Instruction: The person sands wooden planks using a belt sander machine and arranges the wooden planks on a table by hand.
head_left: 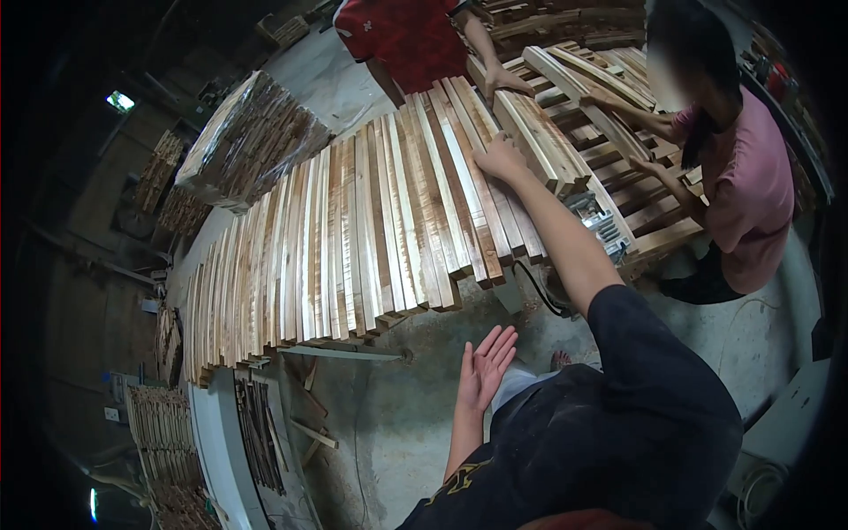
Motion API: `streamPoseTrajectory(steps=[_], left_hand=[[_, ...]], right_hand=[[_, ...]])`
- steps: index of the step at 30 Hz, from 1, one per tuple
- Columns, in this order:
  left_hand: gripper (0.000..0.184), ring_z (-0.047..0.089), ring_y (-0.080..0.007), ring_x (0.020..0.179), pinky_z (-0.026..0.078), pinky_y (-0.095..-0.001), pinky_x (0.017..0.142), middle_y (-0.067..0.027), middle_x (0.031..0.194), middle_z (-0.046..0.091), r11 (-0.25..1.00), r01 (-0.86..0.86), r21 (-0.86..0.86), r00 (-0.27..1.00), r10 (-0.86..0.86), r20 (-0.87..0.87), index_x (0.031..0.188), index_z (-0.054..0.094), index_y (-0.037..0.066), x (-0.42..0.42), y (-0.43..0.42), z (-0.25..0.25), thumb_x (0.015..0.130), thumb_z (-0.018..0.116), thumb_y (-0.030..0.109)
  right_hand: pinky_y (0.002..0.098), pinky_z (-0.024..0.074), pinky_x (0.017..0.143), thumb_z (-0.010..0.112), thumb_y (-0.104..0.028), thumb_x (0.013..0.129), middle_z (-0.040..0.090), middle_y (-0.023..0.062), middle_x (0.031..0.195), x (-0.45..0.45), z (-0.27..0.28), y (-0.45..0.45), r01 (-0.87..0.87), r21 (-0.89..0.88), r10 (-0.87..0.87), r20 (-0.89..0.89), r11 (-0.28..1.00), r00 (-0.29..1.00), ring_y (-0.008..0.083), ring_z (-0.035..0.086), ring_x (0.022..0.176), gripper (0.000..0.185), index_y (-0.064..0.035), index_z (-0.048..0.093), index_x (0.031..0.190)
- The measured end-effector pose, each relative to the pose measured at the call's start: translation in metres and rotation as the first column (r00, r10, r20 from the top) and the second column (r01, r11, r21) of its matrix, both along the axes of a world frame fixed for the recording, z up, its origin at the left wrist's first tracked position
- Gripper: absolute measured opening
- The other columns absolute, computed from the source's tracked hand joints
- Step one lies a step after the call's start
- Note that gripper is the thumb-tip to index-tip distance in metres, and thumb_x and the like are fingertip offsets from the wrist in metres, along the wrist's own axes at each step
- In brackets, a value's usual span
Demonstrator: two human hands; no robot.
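Long wooden strips (353, 230) lie side by side in a wide row across a table. At the row's right end, my right hand (502, 159) rests on the last strips with its fingers curled over a wooden strip's edge; the fingertips are partly hidden. My left hand (484, 369) hangs below the row's front edge, palm up, fingers stretched out, with nothing in it. Just beyond my right hand lies a bundle of wooden strips (534, 132), touched by the hand of a person in red.
A person in pink (746, 185) crouches at the right, both hands on a board (587, 102) over a slatted wooden stack (654, 212). The person in red (406, 40) stands across the table. A wrapped wood stack (256, 137) stands behind; metal hardware (601, 225) sits near my right forearm.
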State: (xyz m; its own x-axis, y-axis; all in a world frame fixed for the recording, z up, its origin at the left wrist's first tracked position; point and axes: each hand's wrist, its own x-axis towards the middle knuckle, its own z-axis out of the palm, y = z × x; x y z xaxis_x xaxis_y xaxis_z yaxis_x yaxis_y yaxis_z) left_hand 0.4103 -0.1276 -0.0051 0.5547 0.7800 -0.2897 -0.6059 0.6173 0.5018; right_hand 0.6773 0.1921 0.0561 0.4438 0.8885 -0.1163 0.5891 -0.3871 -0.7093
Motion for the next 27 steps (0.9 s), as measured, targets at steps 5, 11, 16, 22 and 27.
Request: streamPoseTrajectory(steps=[5, 11, 16, 22, 27], left_hand=[[0.08, 0.028, -0.0367, 0.149, 0.027, -0.0449, 0.122, -0.0282, 0.159, 0.026, 0.988, -0.153, -0.001, 0.987, 0.153, -0.041, 0.152, 0.026, -0.007, -0.02, -0.006, 0.001, 0.104, 0.037, 0.055], [0.076, 0.032, -0.0339, 0.147, 0.029, -0.0429, 0.121, -0.026, 0.158, 0.03, 0.998, 0.032, -0.053, 0.994, -0.038, -0.101, 0.152, 0.028, -0.006, 0.0, 0.016, -0.006, 0.105, 0.035, 0.053], [0.075, 0.035, -0.0298, 0.146, 0.03, -0.0389, 0.12, -0.0238, 0.157, 0.033, 0.958, 0.283, 0.037, 0.944, -0.272, -0.187, 0.153, 0.027, -0.005, 0.037, 0.048, -0.002, 0.106, 0.033, 0.053], [0.077, 0.038, -0.0272, 0.144, 0.028, -0.0391, 0.121, -0.0199, 0.155, 0.036, 0.949, 0.3, 0.094, 0.944, -0.282, -0.171, 0.154, 0.025, -0.006, 0.068, 0.052, -0.004, 0.106, 0.034, 0.054], [0.078, 0.037, -0.029, 0.144, 0.027, -0.0402, 0.122, -0.0227, 0.156, 0.034, 0.924, 0.374, 0.082, 0.913, -0.352, -0.205, 0.154, 0.022, -0.006, 0.077, 0.036, -0.003, 0.106, 0.034, 0.054]], right_hand=[[0.0479, 0.0422, 0.109, 0.061, -0.056, 0.086, 0.041, 0.0311, 0.148, -0.011, 0.011, 0.039, 0.103, -0.085, -0.097, 0.063, 0.991, 0.993, 0.0416, 0.048, 0.134, 0.099, 0.0099, 0.026, 0.15], [0.0461, 0.0398, 0.112, 0.056, -0.044, 0.092, 0.043, 0.0326, 0.146, 0.011, -0.004, -0.044, -0.207, 0.086, 0.211, -0.035, 0.974, 0.977, 0.0422, 0.047, 0.134, 0.082, 0.0098, 0.03, 0.149], [0.0465, 0.0388, 0.111, 0.062, -0.036, 0.092, 0.039, 0.0328, 0.149, -0.012, -0.017, -0.217, -0.262, 0.33, 0.291, -0.039, 0.907, 0.956, 0.0473, 0.044, 0.135, 0.07, -0.0007, 0.038, 0.149], [0.0443, 0.0412, 0.109, 0.065, -0.026, 0.092, 0.044, 0.0255, 0.148, -0.009, -0.009, -0.307, -0.288, 0.382, 0.364, -0.143, 0.878, 0.92, 0.0422, 0.047, 0.135, 0.059, -0.0094, 0.046, 0.146], [0.0425, 0.0433, 0.106, 0.067, -0.021, 0.091, 0.049, 0.0209, 0.144, -0.004, -0.019, -0.308, -0.344, 0.357, 0.389, -0.062, 0.869, 0.919, 0.0404, 0.05, 0.131, 0.053, -0.0103, 0.053, 0.14]])
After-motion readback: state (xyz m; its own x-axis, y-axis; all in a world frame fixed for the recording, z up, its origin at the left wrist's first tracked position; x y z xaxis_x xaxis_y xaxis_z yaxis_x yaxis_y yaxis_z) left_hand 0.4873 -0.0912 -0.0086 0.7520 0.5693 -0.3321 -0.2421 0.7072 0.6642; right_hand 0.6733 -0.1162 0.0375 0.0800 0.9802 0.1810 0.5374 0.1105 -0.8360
